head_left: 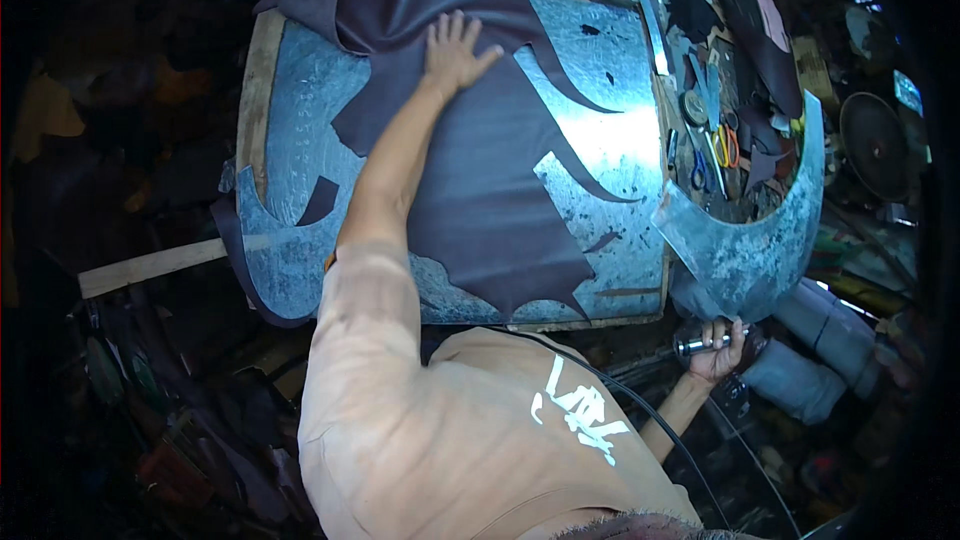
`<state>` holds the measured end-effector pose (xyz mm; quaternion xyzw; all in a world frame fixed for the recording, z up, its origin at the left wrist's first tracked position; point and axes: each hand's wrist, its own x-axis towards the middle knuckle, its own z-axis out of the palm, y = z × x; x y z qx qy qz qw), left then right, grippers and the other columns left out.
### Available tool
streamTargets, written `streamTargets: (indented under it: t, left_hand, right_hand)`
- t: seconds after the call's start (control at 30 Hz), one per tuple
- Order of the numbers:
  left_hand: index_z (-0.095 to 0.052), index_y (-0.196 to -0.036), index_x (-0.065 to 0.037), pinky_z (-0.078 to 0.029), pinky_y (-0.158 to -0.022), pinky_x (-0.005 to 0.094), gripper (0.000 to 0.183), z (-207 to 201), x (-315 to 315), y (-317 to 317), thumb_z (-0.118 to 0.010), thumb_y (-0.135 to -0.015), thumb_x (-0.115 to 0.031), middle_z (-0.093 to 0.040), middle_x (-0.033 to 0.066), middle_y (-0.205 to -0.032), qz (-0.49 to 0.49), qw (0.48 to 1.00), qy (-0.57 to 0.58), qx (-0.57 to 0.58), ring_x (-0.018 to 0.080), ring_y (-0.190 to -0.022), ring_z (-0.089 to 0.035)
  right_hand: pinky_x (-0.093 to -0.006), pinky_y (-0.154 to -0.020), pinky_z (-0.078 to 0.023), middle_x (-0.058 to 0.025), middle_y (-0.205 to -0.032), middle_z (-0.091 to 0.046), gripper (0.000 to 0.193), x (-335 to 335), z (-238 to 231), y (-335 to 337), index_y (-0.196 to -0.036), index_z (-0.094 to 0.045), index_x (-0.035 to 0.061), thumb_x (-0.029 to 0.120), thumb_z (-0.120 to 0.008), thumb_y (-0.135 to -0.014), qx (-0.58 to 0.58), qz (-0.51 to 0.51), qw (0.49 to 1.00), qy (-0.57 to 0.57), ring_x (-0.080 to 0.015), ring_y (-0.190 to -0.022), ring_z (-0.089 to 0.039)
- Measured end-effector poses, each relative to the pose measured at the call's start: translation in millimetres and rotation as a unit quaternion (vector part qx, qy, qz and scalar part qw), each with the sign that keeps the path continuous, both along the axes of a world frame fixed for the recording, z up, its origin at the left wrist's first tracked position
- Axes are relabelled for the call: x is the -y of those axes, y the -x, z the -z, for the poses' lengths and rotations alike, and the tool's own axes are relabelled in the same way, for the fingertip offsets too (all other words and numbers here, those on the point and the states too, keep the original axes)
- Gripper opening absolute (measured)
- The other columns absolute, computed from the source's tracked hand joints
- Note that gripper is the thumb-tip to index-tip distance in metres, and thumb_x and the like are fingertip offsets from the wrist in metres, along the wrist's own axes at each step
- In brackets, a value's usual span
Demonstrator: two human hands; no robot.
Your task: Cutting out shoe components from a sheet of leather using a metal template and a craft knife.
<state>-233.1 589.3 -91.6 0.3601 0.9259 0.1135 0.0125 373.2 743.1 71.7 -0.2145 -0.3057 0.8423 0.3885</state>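
Note:
A large dark brown leather hide (490,190) with ragged, cut edges lies over a grey metal-topped table (620,130). My left hand (460,52) rests on it with the fingers spread, just below a folded, bunched part at the far side. Low at the right, beyond the table's near edge, my right hand (717,350) is closed round a short, shiny cylinder (695,344); what kind of tool it is I cannot make out. Close above that hand is a curved sheet-metal piece (740,255) like a template.
Another curved metal piece (285,270) lies at the near left, dark leather under its edge. Along the right side sit orange-handled scissors (728,148), blue-handled scissors (700,176) and a tape roll (693,107). A wooden strip (150,268) juts out leftward. A black cable (640,402) crosses my shirt.

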Motion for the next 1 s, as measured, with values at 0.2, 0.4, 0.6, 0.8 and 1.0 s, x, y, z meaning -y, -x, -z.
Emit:
streamTargets:
  t: [0.2, 0.4, 0.6, 0.8, 1.0]
  left_hand:
    - [-0.034, -0.149, -0.012, -0.009, -0.116, 0.0582, 0.082, 10.4, -17.8, -12.7, -0.036, -0.09, -0.068, -0.021, 0.021, -0.157, -0.013, 1.0, 0.003, -0.013, 0.0439, -0.145, -0.014]
    - [-0.043, -0.144, -0.01, -0.008, -0.117, 0.056, 0.075, -30.7, 45.0, -267.2, -0.041, -0.091, -0.063, -0.027, 0.0186, -0.155, 0.213, 0.968, -0.055, 0.121, 0.0405, -0.146, -0.014]
    - [-0.057, -0.131, -0.009, -0.021, -0.116, 0.0493, 0.054, -45.7, 138.3, -361.1, -0.051, -0.094, -0.048, -0.041, 0.018, -0.146, 0.32, 0.9, -0.164, 0.247, 0.0339, -0.141, -0.029]
    - [-0.073, -0.096, -0.001, -0.055, -0.079, 0.0351, 0.021, -116.2, 220.0, -280.1, -0.062, -0.091, -0.018, -0.073, 0.0131, -0.094, 0.065, 0.863, -0.286, 0.411, 0.0268, -0.087, -0.071]
    - [-0.061, -0.119, 0.003, -0.045, -0.095, 0.0433, 0.046, -90.7, 294.6, -159.9, -0.064, -0.09, -0.032, -0.062, 0.0237, -0.119, -0.228, 0.932, -0.254, 0.124, 0.0355, -0.111, -0.058]
  right_hand:
    - [-0.0285, -0.05, -0.039, -0.0086, -0.089, -0.059, 0.013, 21.4, 4.4, 52.8, -0.106, -0.056, -0.0003, 0.004, -0.048, -0.096, 0.033, -0.039, 0.997, 0.05, -0.0114, -0.055, -0.043]
    - [-0.0281, -0.05, -0.039, -0.0014, -0.076, -0.056, 0.01, 38.2, -9.2, 177.9, -0.103, -0.056, 0.0029, 0.002, -0.049, -0.096, 0.051, -0.151, 0.984, 0.083, -0.0105, -0.055, -0.043]
    - [-0.0294, -0.052, -0.039, 0.0006, -0.069, -0.052, 0.01, 89.4, -35.1, 293.8, -0.082, -0.059, 0.0067, 0.004, -0.059, -0.093, 0.031, -0.217, 0.97, 0.101, -0.0098, -0.055, -0.045]
    - [-0.0283, -0.05, -0.046, -0.0084, -0.087, -0.07, 0.02, 172.0, -3.5, 307.0, -0.104, -0.06, 0.0011, 0.01, -0.067, -0.088, 0.213, -0.326, 0.914, 0.117, -0.0088, -0.053, -0.052]
    - [-0.0241, -0.042, -0.044, -0.0115, -0.094, -0.071, 0.027, 195.1, 34.6, 269.7, -0.11, -0.062, -0.0003, 0.017, -0.063, -0.089, 0.366, -0.468, 0.805, -0.017, -0.0079, -0.05, -0.054]
